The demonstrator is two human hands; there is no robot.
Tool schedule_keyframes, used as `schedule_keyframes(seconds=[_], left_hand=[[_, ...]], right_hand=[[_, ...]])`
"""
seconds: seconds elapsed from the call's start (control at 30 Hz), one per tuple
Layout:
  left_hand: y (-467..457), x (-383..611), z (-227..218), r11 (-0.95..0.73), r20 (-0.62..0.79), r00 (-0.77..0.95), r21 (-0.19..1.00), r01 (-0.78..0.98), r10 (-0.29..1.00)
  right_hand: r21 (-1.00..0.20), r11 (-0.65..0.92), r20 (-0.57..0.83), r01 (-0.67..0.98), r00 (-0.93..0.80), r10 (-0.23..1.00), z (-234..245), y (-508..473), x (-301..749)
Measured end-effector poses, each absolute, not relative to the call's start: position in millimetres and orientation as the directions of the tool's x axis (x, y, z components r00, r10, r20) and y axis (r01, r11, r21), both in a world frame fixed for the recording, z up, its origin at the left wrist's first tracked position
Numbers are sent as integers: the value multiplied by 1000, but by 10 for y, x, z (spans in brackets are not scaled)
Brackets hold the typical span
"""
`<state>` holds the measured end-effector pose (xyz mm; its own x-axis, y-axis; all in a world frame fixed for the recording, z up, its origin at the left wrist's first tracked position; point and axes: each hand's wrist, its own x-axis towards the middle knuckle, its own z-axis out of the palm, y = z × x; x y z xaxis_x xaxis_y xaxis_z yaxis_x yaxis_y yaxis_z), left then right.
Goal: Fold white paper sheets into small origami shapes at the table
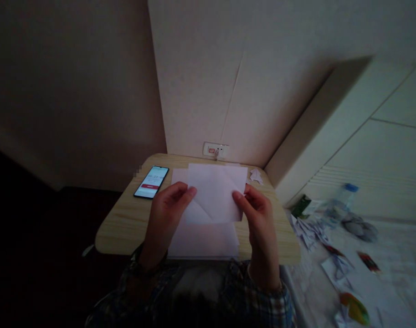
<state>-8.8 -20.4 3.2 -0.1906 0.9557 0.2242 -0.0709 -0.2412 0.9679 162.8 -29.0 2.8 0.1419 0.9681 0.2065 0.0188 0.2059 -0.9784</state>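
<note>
A white sheet of paper with faint diagonal crease lines is held up between both hands, above the table. My left hand pinches its left edge, thumb on the near face and fingers behind. On the opposite edge, my right hand grips the sheet the same way. Beneath it lies a stack of white paper, partly covered by the raised sheet. The fingertips behind the sheet are hidden.
A lit phone lies at the left of the wooden table. A folded paper piece is at the back right. On the wall sits a socket. To the right, a bed surface holds a plastic bottle and scattered papers.
</note>
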Motion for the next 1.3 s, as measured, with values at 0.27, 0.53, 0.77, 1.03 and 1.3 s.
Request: schedule_keyframes(seconds=[0.27, 0.53, 0.77, 1.03, 1.3], left_hand=[[-210, -114, 72, -256, 245, -243, 967, -16, 939], [-233, -58, 97, -179, 152, -162, 970, -163, 975], [-169, -188, 20, -64, 55, -52, 978, -199, 997], [-88, -396, 40, -155, 148, 121, 986, 52, 982], [-220, -391, 189, -93, -30, 315, 926, 367, 949]], right_hand=[[-977, 211, 210, 11, 171, 963, 31, -315, 1628], [-968, 251, 252, 29, 151, 956, 49, -329, 1575], [-958, 281, 285, 49, 159, 945, 65, -339, 1591], [-918, 288, 292, 274, -27, 956, 130, -382, 1638], [-851, 340, 304, 400, -153, 940, 193, -424, 1591]])
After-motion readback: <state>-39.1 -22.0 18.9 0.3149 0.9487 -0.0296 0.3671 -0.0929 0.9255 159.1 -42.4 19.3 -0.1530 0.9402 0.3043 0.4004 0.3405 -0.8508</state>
